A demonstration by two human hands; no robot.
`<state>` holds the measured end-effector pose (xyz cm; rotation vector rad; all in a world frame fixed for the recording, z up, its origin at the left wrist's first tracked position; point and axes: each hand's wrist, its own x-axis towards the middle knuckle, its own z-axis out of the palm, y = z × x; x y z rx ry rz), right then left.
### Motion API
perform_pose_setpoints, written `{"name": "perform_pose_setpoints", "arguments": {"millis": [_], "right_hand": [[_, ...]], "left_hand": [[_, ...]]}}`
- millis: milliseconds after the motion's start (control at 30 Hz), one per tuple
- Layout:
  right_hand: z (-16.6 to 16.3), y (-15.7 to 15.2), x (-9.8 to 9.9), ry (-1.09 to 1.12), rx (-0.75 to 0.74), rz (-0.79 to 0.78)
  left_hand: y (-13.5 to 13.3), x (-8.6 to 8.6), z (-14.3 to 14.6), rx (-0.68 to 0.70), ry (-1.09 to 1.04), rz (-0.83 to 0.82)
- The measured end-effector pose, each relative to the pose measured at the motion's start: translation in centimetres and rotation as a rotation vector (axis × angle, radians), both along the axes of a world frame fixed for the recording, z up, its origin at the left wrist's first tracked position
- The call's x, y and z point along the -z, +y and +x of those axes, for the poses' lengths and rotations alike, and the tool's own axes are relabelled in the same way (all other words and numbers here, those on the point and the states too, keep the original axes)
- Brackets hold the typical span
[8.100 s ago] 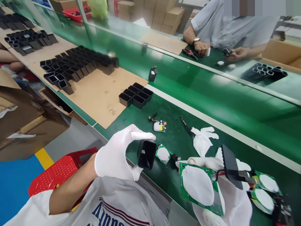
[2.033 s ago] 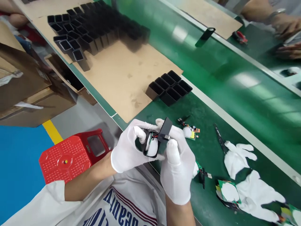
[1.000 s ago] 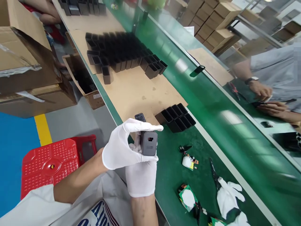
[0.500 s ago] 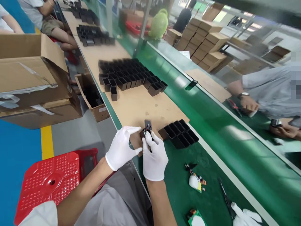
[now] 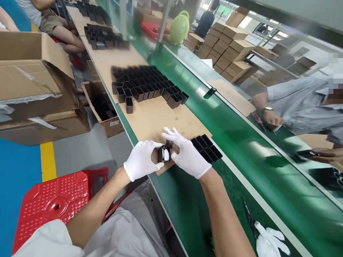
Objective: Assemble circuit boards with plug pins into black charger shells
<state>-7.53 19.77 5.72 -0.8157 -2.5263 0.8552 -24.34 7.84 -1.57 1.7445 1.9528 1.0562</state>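
My left hand [image 5: 142, 160], in a white glove, grips the side of a small black plastic case [image 5: 160, 154] at the edge of the cardboard sheet. A rounded white part [image 5: 166, 154] shows inside the case's opening. A dark piece [image 5: 169, 143] stands up at its far side, with thin wires beside it that I cannot make out fully. My right hand [image 5: 187, 151], also gloved, is over the right side of the case with its fingers spread and its thumb close to the case. Just beyond it stands a cluster of black cases [image 5: 207, 148], open ends up.
Rows of black cases [image 5: 144, 84] stand farther along the cardboard sheet [image 5: 158, 117]. A green conveyor belt [image 5: 241, 139] runs along the right. A dark slender tool [image 5: 248, 214] lies by a white glove [image 5: 270, 239]. A red stool [image 5: 56, 203] is at left; a person sits opposite.
My right hand has gone from pinching at the case's opening to spread fingers over its right side. The white part now sits in the case. My left hand has closed round the case.
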Motion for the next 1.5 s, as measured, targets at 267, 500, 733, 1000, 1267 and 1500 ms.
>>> {"name": "perform_pose_setpoints", "arguments": {"millis": [267,500,733,1000,1267,1500], "right_hand": [[1.1,-0.3,-0.6,0.014,0.061,-0.133],[1.1,-6.2,3.2,0.228,0.416,0.228],[0.2,-7.5,5.4,0.214,0.461,0.547],[-0.1,-7.1,5.6,0.057,0.399,0.712],[0.7,-7.3,5.7,-0.126,0.232,0.777],[1.4,-7.6,4.3,-0.119,0.148,0.721]], "left_hand": [[-0.2,-0.9,-0.3,0.020,0.021,0.041],[0.0,0.9,3.2,-0.204,0.032,0.157],[0.1,2.0,4.2,-0.313,0.048,0.283],[0.3,1.6,3.9,-0.294,0.072,0.287],[0.3,1.7,3.5,-0.242,0.113,0.232],[0.1,0.4,3.3,-0.291,0.142,0.226]]}}
